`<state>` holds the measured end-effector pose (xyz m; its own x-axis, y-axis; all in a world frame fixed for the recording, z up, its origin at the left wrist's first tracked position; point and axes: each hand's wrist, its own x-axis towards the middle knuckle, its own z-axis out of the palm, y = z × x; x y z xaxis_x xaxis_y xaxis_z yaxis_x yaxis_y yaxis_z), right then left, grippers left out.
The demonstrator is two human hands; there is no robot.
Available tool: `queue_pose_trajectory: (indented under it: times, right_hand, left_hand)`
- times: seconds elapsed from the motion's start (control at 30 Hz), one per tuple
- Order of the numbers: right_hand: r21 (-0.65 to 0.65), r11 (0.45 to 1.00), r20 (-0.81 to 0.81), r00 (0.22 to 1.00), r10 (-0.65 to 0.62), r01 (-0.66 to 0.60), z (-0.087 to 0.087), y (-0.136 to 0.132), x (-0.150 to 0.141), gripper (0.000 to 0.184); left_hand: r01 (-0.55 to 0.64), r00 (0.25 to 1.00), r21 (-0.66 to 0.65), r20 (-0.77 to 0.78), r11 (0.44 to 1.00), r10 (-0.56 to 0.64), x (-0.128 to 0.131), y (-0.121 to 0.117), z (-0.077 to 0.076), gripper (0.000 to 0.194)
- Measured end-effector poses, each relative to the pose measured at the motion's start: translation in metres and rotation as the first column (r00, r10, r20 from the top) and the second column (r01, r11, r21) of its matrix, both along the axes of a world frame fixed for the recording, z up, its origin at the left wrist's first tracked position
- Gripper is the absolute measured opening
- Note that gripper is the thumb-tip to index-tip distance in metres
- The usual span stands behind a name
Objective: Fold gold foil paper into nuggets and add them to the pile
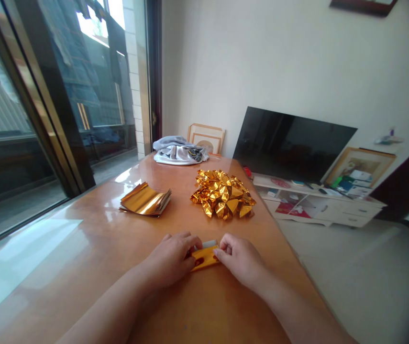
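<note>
The left hand (170,259) and right hand (238,263) were close together near the table's near edge, pinching opposite ends of a small rectangle of gold foil paper (204,258), its pale strip along the far edge. The foil lay flat on a glossy orange-brown wooden table (82,248), held steady by both hands' fingertips. Farther off, a squared stack of gold foil sheets (145,199) lay left, and a glittering heap of folded gold foil pieces (222,195) lay right.
</note>
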<state>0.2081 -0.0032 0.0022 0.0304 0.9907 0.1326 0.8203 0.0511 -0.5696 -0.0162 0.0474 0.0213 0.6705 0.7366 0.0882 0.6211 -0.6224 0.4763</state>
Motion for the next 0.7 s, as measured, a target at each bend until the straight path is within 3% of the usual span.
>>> queue_pose_trajectory:
  times: [0.13, 0.3, 0.47, 0.7]
  right_hand:
    - [0.147, 0.978, 0.207, 0.971, 0.119, -0.151, 0.022, -0.025, -0.02, 0.013]
    - [0.089, 0.945, 0.313, 0.91, 0.272, -0.313, 0.024, -0.05, -0.044, 0.024]
    - [0.012, 0.951, 0.404, 0.872, 0.277, -0.308, 0.014, -0.055, -0.049, 0.043]
    - [-0.06, 0.958, 0.404, 0.871, 0.279, -0.279, 0.017, -0.053, -0.045, 0.052]
  left_hand:
    - [0.0, 1.0, 0.019, -0.017, 1.0, 0.001, 0.001, -0.002, -0.001, 0.023]
    - [0.003, 1.0, 0.027, -0.017, 1.0, -0.003, 0.001, -0.002, -0.002, 0.021]
    - [-0.004, 1.0, 0.022, 0.001, 1.0, 0.004, 0.001, -0.001, -0.005, 0.025]
    - [-0.006, 1.0, 0.014, -0.013, 1.0, 0.006, 0.0, -0.001, -0.004, 0.02]
